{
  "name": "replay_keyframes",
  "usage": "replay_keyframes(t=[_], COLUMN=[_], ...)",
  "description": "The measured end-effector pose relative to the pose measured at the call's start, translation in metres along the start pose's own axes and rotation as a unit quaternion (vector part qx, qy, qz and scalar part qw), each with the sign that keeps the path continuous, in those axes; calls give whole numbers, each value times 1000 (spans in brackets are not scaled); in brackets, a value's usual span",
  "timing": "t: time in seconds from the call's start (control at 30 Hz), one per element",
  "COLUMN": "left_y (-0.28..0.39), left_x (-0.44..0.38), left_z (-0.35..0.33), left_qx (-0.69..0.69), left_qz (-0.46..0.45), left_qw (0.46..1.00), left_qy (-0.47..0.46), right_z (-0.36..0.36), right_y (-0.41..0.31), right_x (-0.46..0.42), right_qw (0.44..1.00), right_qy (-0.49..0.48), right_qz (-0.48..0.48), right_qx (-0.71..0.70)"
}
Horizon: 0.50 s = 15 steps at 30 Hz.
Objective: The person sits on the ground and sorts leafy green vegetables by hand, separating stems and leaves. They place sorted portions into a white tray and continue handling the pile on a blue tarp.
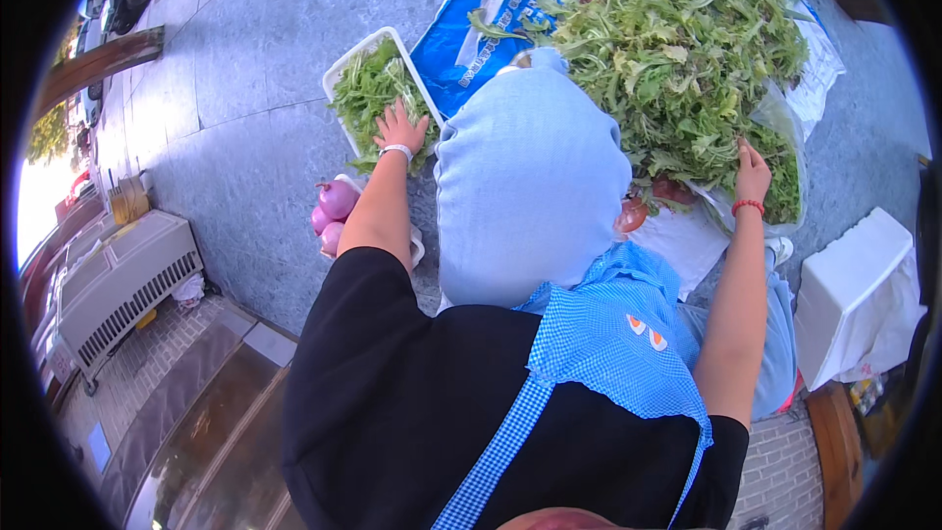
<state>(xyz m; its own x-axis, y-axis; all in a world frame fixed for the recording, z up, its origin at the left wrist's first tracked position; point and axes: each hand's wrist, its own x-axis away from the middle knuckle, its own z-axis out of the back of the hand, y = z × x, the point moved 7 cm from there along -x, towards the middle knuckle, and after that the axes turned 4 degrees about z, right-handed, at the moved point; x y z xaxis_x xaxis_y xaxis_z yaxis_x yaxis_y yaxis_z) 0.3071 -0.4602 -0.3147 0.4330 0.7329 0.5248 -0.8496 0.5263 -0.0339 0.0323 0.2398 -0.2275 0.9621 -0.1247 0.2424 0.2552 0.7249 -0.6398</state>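
Observation:
My left hand lies palm down, fingers spread, on the leafy greens in a white plastic basket. A band circles that wrist. Over on the right, my right hand is at the lower edge of a large heap of frilly leafy greens. Its thumb and fingers are pinched together on some leaves there; the exact piece is too small to make out. A clear plastic bag lies around the heap's right edge. My bent knee in light-blue denim is between the two hands.
Purple onions rest in a white container by my left forearm. The heap lies partly over a blue printed sheet. Reddish round produce shows beneath it. A white box is at right, a grey slatted cart at far left.

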Motion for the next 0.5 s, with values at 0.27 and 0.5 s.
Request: replay_keyframes(t=[0.27,0.5], left_y=[-34,-76], left_x=[-20,10], left_z=[28,91], left_qx=[81,253], left_qz=[-98,-47], left_qw=[990,938], left_qy=[67,233], right_z=[33,36], right_y=[-1,19], right_x=[27,34], right_qw=[967,938], right_qy=[111,140], right_qz=[-41,-44], right_qx=[-224,-314])
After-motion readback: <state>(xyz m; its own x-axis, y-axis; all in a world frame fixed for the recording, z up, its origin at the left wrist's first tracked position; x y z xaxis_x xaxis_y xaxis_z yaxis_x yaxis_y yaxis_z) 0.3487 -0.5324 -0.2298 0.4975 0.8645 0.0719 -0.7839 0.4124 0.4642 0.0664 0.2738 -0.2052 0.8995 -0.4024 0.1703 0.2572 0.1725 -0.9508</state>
